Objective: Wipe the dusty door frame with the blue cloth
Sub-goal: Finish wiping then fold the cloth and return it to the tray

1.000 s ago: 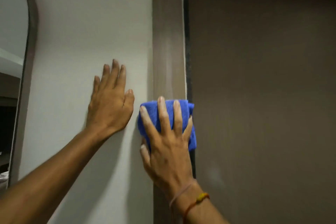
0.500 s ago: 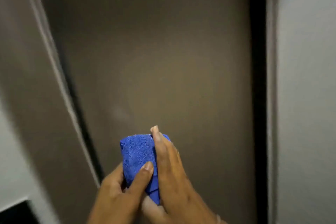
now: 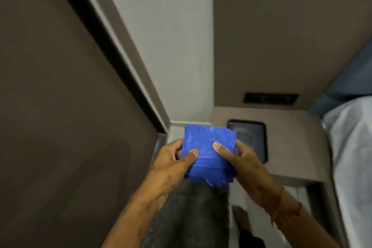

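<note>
The blue cloth point(image 3: 207, 147), folded into a thick pad, is held in front of me at the lower middle of the head view. My left hand point(image 3: 171, 165) grips its left edge with the thumb on top. My right hand point(image 3: 243, 163) grips its right edge the same way. The brown door frame point(image 3: 120, 40) runs as a slanted strip from the top left down to the floor, beside a dark gap and the brown door point(image 3: 50, 106). Neither the cloth nor my hands touch the frame.
A white wall point(image 3: 167, 36) stands right of the frame. A brown ledge point(image 3: 291, 147) with a dark rectangular inset point(image 3: 251, 139) sits below a brown panel. Pale bedding point(image 3: 352, 157) lies at the right edge. My dark trouser leg point(image 3: 191, 217) and the floor show below.
My view swung from the left side of the door frame down toward its lower right side. My left hand left the wall and now both hands hold the cloth, which is off the frame.
</note>
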`<action>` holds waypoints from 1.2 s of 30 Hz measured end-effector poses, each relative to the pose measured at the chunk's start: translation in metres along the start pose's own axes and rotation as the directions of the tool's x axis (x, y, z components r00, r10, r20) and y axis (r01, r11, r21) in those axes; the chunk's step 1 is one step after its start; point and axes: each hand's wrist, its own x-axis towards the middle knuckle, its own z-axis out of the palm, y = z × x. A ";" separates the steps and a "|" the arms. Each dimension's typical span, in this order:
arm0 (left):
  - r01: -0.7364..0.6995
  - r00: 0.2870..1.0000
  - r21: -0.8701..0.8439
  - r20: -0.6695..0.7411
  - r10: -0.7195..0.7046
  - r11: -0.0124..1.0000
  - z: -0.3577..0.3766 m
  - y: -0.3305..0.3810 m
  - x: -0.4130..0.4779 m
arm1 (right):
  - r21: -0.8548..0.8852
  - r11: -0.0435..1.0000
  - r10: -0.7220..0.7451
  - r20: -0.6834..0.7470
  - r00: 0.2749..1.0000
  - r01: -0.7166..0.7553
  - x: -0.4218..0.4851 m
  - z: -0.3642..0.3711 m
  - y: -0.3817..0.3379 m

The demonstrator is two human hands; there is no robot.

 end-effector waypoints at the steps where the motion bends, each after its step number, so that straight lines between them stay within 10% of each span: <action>1: 0.059 0.998 0.010 0.027 -0.060 0.998 0.018 -0.009 0.028 | -0.094 0.995 0.006 -0.102 0.995 -0.016 0.019 -0.022 0.005; 13: 0.103 0.994 0.485 -0.076 -0.076 0.868 0.209 -0.238 0.324 | -0.471 0.816 0.039 -0.535 0.844 -0.336 0.272 -0.246 0.172; 18: -0.074 0.993 0.587 -0.029 0.112 0.806 0.235 -0.271 0.376 | -0.589 0.747 -0.061 -0.522 0.851 -0.308 0.324 -0.274 0.207; 23: -0.186 0.983 0.801 0.146 0.115 0.568 0.253 -0.292 0.381 | -0.925 0.326 -0.222 -0.277 0.935 -0.197 0.323 -0.280 0.231; 26: -0.266 0.957 0.852 0.289 0.019 0.450 0.255 -0.298 0.372 | -0.994 0.085 -0.083 -0.071 0.994 -0.064 0.315 -0.282 0.244; 36: -0.347 0.877 0.857 0.440 -0.192 0.382 0.227 -0.285 0.358 | -0.986 -0.110 0.173 -0.140 0.975 -0.122 0.298 -0.264 0.232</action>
